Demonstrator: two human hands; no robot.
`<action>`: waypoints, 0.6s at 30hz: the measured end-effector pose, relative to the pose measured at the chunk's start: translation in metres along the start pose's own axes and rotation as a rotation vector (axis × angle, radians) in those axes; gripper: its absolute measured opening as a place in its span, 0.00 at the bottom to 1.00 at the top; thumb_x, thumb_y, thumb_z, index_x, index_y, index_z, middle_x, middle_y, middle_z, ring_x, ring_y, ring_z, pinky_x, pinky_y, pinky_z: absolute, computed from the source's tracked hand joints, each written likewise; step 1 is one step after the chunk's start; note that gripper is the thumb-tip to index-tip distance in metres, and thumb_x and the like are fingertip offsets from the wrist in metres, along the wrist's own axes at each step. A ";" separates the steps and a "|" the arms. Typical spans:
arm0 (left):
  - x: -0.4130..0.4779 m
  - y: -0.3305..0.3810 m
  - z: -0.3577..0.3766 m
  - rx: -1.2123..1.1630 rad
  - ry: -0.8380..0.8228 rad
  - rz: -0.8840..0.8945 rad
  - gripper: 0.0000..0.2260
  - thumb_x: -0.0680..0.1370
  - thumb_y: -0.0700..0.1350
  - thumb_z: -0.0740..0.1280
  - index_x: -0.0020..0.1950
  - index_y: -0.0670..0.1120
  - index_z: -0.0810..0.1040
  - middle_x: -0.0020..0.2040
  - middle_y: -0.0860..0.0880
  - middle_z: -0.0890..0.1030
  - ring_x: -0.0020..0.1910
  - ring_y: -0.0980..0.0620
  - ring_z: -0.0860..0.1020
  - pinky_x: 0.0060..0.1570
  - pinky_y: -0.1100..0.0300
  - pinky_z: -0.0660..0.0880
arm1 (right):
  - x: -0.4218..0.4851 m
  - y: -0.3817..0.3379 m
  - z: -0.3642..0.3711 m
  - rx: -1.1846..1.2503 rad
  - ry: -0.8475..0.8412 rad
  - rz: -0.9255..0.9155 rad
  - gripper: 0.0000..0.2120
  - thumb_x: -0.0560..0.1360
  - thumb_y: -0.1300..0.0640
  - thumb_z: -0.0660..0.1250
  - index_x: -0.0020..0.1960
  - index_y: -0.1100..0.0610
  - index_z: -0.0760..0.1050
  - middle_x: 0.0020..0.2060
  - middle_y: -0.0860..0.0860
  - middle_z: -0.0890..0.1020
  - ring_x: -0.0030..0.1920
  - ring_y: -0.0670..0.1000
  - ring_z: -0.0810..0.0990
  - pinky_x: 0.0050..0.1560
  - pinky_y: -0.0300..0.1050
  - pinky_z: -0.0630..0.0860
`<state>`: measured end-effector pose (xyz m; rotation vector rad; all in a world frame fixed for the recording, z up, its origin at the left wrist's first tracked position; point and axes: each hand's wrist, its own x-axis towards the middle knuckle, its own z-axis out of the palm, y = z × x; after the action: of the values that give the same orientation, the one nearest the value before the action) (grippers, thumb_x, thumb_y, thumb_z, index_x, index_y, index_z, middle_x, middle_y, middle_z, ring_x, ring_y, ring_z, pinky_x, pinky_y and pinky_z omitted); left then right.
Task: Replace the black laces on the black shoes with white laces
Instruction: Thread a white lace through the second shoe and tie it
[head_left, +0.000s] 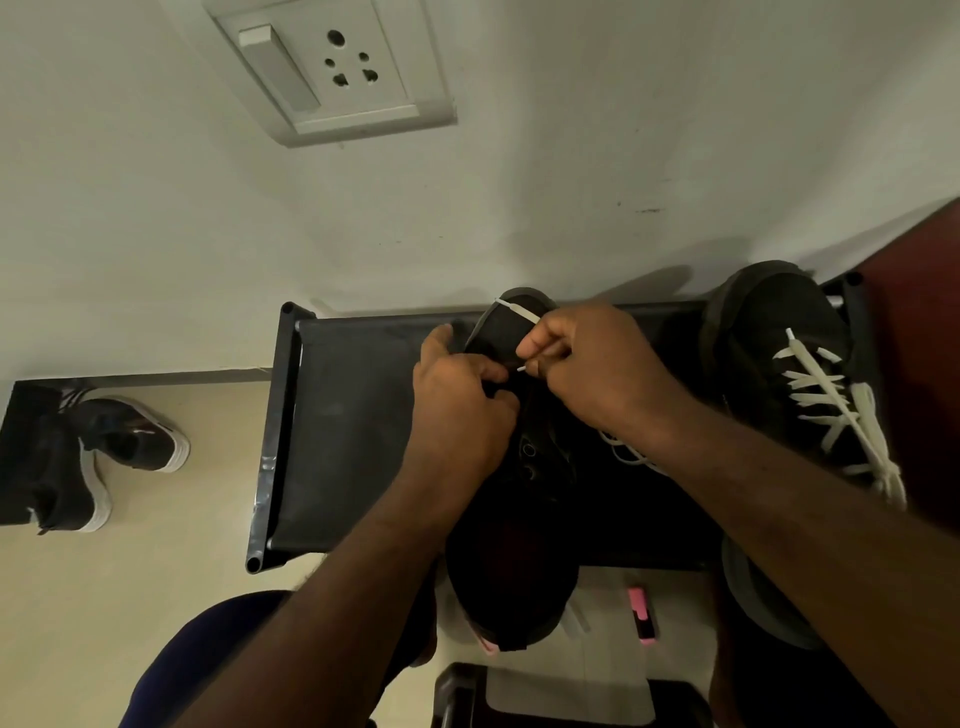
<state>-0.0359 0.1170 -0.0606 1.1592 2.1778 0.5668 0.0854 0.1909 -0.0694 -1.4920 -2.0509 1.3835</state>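
Black shoe (519, 545) half-hidden; left hand (462, 410) grips it, right hand (597, 364) pinches white lace (519, 312).

Black shoe (524, 499) lay mid-rack (332, 415), toe toward wall, white lace (517, 310) across toe. Second shoe (769, 364) stood right, wearing white lacing (826, 400).

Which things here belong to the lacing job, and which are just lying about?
Job: left hand, right hand, middle black shoe, white lace, laced shoe.
Lying about: wall socket, floor sneakers, pink object.
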 end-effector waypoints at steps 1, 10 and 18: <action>0.000 0.001 -0.001 -0.037 -0.011 -0.028 0.10 0.73 0.35 0.70 0.54 0.40 0.81 0.76 0.41 0.62 0.74 0.44 0.64 0.70 0.52 0.66 | 0.000 0.000 -0.001 0.015 0.008 0.002 0.09 0.73 0.64 0.72 0.42 0.50 0.81 0.33 0.43 0.80 0.33 0.37 0.78 0.36 0.27 0.69; 0.003 0.002 -0.009 -0.163 -0.036 -0.027 0.07 0.75 0.37 0.69 0.44 0.48 0.82 0.73 0.47 0.68 0.69 0.54 0.68 0.61 0.63 0.67 | -0.001 0.001 -0.003 0.043 0.070 -0.012 0.14 0.69 0.65 0.76 0.36 0.48 0.78 0.34 0.46 0.82 0.36 0.44 0.81 0.40 0.39 0.77; 0.004 -0.002 -0.009 -0.099 -0.009 -0.002 0.07 0.71 0.39 0.73 0.45 0.48 0.78 0.53 0.49 0.78 0.47 0.53 0.79 0.38 0.68 0.74 | 0.000 0.000 0.004 0.022 0.096 -0.050 0.15 0.70 0.69 0.68 0.41 0.50 0.70 0.36 0.52 0.81 0.40 0.53 0.82 0.45 0.54 0.81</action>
<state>-0.0455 0.1188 -0.0565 1.1048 2.1183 0.6600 0.0829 0.1886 -0.0711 -1.4590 -1.9945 1.2858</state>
